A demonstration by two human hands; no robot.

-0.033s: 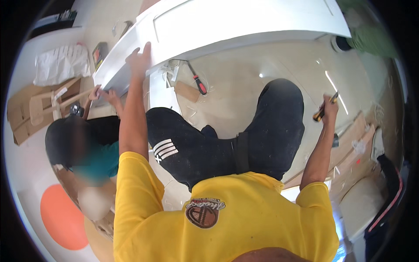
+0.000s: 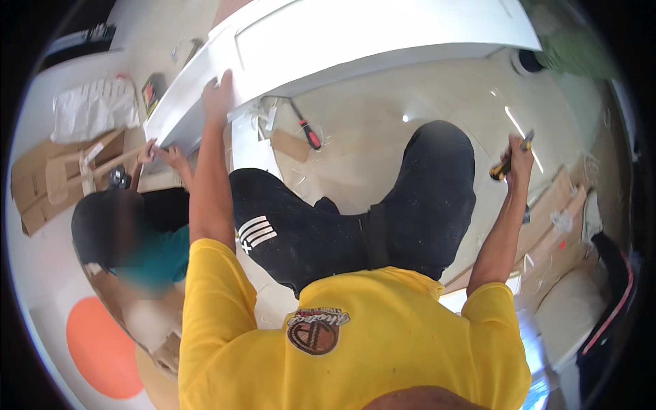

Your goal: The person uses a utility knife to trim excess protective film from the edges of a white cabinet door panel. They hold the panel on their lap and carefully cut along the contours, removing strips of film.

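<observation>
My left hand (image 2: pixel 217 99) lies on the near edge of a large white panelled furniture piece (image 2: pixel 369 27), its fingers stretched over the white surface. Out to the right, above the floor and away from the furniture, my right hand (image 2: pixel 521 158) is closed around a yellow-and-black hand tool (image 2: pixel 501 169). The tool pokes out at both ends of the fist; its exact kind is not clear. At the left end of the furniture, a co-worker's hands (image 2: pixel 171 157) touch its lower edge.
A red-and-black screwdriver (image 2: pixel 310 134) and a brown block (image 2: pixel 290 145) lie on the tiled floor beneath the furniture. Cardboard (image 2: pixel 41 167) and a white bag (image 2: pixel 96 109) are at the left. Wooden boards (image 2: pixel 557 198) lie at the right. Another person's green-clad leg (image 2: pixel 574 55) stands far right.
My right hand has risen slightly, with the tool still in its grip. My left hand stays on the furniture. The whole view has shifted a little.
</observation>
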